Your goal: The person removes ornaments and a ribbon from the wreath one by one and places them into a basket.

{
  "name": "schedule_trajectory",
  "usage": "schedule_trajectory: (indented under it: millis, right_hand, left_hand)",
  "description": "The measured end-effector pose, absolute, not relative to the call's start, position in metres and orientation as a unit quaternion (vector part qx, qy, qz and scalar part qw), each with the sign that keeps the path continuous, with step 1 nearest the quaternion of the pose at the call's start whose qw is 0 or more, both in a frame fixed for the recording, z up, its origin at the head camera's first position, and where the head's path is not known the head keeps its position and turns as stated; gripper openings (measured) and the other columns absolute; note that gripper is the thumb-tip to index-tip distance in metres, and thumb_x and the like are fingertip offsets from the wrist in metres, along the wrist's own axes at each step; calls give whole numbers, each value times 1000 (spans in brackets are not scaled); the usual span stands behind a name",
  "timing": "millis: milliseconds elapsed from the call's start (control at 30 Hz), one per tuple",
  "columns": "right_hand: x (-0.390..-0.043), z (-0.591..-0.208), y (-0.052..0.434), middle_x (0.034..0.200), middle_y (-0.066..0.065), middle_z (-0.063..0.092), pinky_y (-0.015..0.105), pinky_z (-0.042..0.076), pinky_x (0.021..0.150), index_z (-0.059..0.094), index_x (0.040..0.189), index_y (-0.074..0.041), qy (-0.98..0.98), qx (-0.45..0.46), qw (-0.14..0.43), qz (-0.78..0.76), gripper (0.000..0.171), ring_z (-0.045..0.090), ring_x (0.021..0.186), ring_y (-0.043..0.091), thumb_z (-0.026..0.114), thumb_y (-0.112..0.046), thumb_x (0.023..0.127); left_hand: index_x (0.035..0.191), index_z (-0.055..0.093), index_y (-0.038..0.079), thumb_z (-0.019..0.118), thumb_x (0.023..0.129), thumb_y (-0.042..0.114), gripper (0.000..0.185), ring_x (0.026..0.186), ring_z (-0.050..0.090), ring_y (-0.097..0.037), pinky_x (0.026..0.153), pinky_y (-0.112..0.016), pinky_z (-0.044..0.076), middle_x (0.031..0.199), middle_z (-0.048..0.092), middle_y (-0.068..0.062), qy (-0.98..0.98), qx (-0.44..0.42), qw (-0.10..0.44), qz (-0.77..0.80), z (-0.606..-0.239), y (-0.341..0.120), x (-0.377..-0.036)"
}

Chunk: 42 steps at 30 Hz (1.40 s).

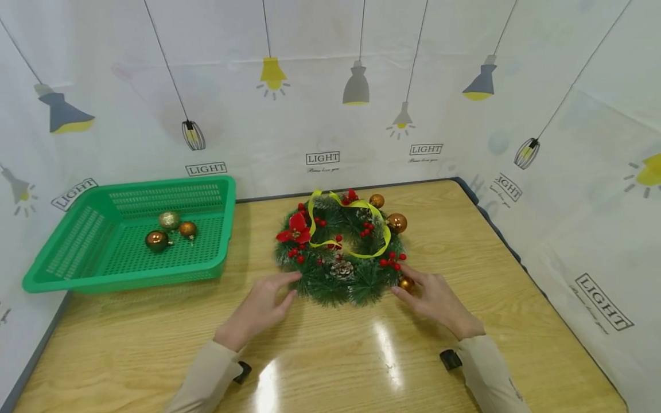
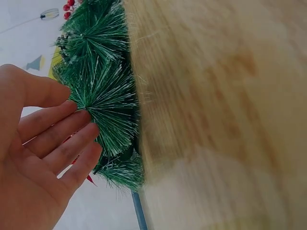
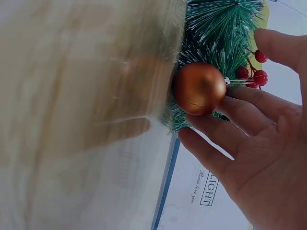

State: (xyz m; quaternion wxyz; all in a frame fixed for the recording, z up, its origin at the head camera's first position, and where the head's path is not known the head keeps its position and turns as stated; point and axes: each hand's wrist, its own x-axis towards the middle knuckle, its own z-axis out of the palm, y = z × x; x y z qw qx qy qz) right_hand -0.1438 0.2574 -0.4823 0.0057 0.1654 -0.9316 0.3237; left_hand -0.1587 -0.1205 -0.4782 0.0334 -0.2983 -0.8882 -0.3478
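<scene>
A green Christmas wreath (image 1: 321, 288) lies on the wooden table, with red poinsettias, red berries (image 1: 367, 229), a pinecone (image 1: 342, 269) and a loose yellow ribbon (image 1: 383, 246) across it. My left hand (image 1: 262, 305) is at its lower left edge, the relaxed fingers reaching to the needles (image 2: 103, 110) in the left wrist view. At the lower right edge is my right hand (image 1: 436, 298). Its fingers extend beside a copper bauble (image 3: 199, 88) that hangs at the wreath's rim, the thumb apart near the berries. Two more copper baubles (image 1: 397, 222) sit along the upper right rim.
A green plastic basket (image 1: 225, 229) stands at the left of the table (image 1: 465, 246), holding two copper baubles (image 1: 157, 241) and a pale gold one (image 1: 168, 220). A white sheet (image 1: 310, 126) printed with lamps rises behind the table and along both sides.
</scene>
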Motion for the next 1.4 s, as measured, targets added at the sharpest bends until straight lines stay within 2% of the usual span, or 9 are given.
schedule_trajectory:
  millis: [267, 367, 500, 567, 667, 833, 1100, 1267, 1400]
  right_hand:
    - [-142, -479, 256, 47, -11, 34, 20, 31, 40, 49, 147, 3, -934, 165, 2, 318, 65, 14, 38, -4, 66, -38, 98]
    - [-142, -479, 255, 47, -11, 35, 19, 28, 39, 50, 146, 3, -933, 170, 4, 318, 64, 14, 38, -5, 67, -36, 98]
    - [-142, -478, 254, 45, -11, 37, 19, 27, 37, 51, 145, 5, -931, 176, 4, 321, 64, 13, 37, -5, 67, -36, 98]
    - [-142, -479, 253, 44, -11, 38, 19, 28, 37, 51, 144, 6, -930, 179, 6, 321, 64, 13, 36, -6, 67, -36, 98]
    - [-142, -479, 252, 43, -13, 38, 20, 30, 37, 52, 143, 7, -929, 183, 7, 321, 64, 13, 35, -6, 68, -36, 98]
    - [-141, -478, 251, 42, -12, 37, 20, 35, 42, 53, 142, 7, -929, 183, 3, 321, 64, 12, 36, -6, 68, -36, 98]
    - [-140, -478, 248, 48, -7, 46, 19, 31, 38, 56, 140, 6, -929, 178, -10, 324, 63, 12, 35, -6, 68, -39, 97]
    - [-138, -479, 246, 39, -13, 31, 18, 25, 35, 55, 142, 3, -926, 176, -14, 335, 64, 12, 34, -8, 67, -41, 97]
    - [-136, -478, 244, 40, -15, 29, 18, 26, 34, 54, 143, 2, -923, 180, -15, 341, 62, 14, 33, -7, 68, -38, 97]
  left_hand:
    - [133, 62, -6, 66, 95, 4, 40, 127, 60, -40, 107, -49, 49, 137, 63, -22, -890, -298, 32, -344, -478, -121, -159]
    - [135, 61, -5, 65, 96, 4, 41, 86, 74, -22, 105, -47, 53, 139, 61, -23, -892, -291, 17, -346, -477, -122, -159]
    - [136, 60, -5, 65, 96, 5, 42, 73, 70, -19, 105, -47, 53, 140, 60, -22, -895, -288, 12, -341, -476, -123, -159]
    - [137, 59, -5, 65, 96, 5, 42, 106, 71, -34, 108, -48, 49, 141, 60, -22, -897, -286, 16, -337, -477, -123, -160]
    - [138, 58, -4, 65, 96, 6, 43, 123, 63, -39, 110, -49, 47, 143, 59, -21, -900, -280, 11, -335, -477, -124, -160]
    - [139, 58, -4, 65, 96, 5, 44, 109, 69, -37, 109, -48, 48, 144, 58, -20, -902, -273, 6, -334, -477, -125, -162]
    - [141, 56, -4, 65, 96, 5, 47, 132, 56, -40, 112, -49, 44, 145, 56, -21, -905, -264, -6, -333, -475, -127, -165]
    - [142, 55, -3, 64, 96, 5, 48, 77, 70, -25, 99, -39, 58, 146, 55, -22, -907, -257, -11, -334, -473, -128, -168]
    - [142, 54, -3, 64, 96, 5, 48, 38, 37, -4, 70, -28, 59, 146, 55, -23, -908, -253, -18, -334, -473, -130, -171]
